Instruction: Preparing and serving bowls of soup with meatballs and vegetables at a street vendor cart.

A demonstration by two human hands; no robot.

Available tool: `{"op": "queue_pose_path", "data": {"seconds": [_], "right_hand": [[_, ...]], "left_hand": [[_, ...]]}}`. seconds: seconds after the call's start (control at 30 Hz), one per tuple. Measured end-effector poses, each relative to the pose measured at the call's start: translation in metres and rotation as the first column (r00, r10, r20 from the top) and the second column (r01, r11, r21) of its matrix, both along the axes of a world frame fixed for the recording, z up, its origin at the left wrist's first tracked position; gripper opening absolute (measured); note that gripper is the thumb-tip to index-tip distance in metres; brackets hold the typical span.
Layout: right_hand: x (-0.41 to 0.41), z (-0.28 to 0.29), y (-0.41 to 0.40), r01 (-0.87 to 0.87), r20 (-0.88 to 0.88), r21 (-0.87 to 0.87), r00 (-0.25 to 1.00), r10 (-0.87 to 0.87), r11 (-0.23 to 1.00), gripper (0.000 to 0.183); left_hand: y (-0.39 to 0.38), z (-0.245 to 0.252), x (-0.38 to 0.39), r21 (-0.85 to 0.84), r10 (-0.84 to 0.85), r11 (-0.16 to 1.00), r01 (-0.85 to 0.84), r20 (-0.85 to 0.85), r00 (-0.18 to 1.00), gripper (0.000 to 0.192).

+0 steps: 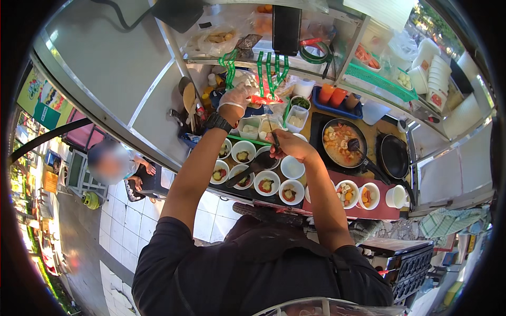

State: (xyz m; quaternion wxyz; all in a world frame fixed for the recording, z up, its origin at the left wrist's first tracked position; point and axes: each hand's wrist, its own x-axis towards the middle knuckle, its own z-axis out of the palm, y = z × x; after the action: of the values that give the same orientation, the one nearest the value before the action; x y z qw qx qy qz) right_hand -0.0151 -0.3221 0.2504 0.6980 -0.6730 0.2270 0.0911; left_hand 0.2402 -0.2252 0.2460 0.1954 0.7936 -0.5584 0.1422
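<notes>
My left hand point(236, 98), in a clear plastic glove, is closed at the left edge of a red-and-white packet point(269, 99) behind the food containers. Its fingertips are partly hidden. My right hand point(294, 145) grips a slim metal utensil with a dark handle point(275, 143); its tip points up towards the packet, and its exact kind is unclear. Below the hands stand several white bowls point(267, 183) with red and pale-yellow pastes in them. A black ladle point(253, 167) lies across the bowls. An opaque white tub point(292, 167) sits below my right hand.
A frying pan point(343, 136) holds reddish stew and a dark spatula; a smaller black pan point(392, 156) is beside it. Bowls of cut food point(347, 194) line the red board point(379, 213). Green strips point(269, 75) hang from the shelf. A seated person point(138, 173) is at left.
</notes>
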Motion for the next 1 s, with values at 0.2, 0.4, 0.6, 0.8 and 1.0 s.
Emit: {"op": "queue_pose_path", "data": {"seconds": [0.2, 0.4, 0.6, 0.8, 1.0], "right_hand": [[0.009, 0.001, -0.004, -0.047, 0.038, 0.065, 0.998, 0.044, 0.997, 0.044], [0.028, -0.013, -0.013, -0.123, 0.156, 0.299, 0.985, 0.078, 0.946, 0.058], [0.058, -0.019, -0.033, -0.209, 0.196, 0.435, 0.971, 0.134, 0.876, 0.072], [0.085, -0.021, -0.042, -0.297, 0.227, 0.524, 0.952, 0.205, 0.798, 0.071], [0.087, -0.026, -0.025, -0.229, 0.282, 0.577, 0.957, 0.071, 0.784, 0.055]], "left_hand": [[0.016, 0.012, -0.026, -0.056, 0.031, 0.998, -0.039, -0.131, 0.991, 0.029], [0.025, 0.015, -0.032, -0.042, 0.104, 0.994, -0.102, 0.036, 0.994, 0.017], [0.037, 0.012, -0.027, -0.189, -0.054, 0.976, 0.109, 0.274, 0.960, 0.017], [0.035, 0.003, -0.026, -0.268, -0.099, 0.949, 0.164, 0.237, 0.966, 0.015], [0.034, -0.004, -0.023, -0.353, -0.112, 0.924, 0.147, 0.115, 0.987, 0.018]]}}
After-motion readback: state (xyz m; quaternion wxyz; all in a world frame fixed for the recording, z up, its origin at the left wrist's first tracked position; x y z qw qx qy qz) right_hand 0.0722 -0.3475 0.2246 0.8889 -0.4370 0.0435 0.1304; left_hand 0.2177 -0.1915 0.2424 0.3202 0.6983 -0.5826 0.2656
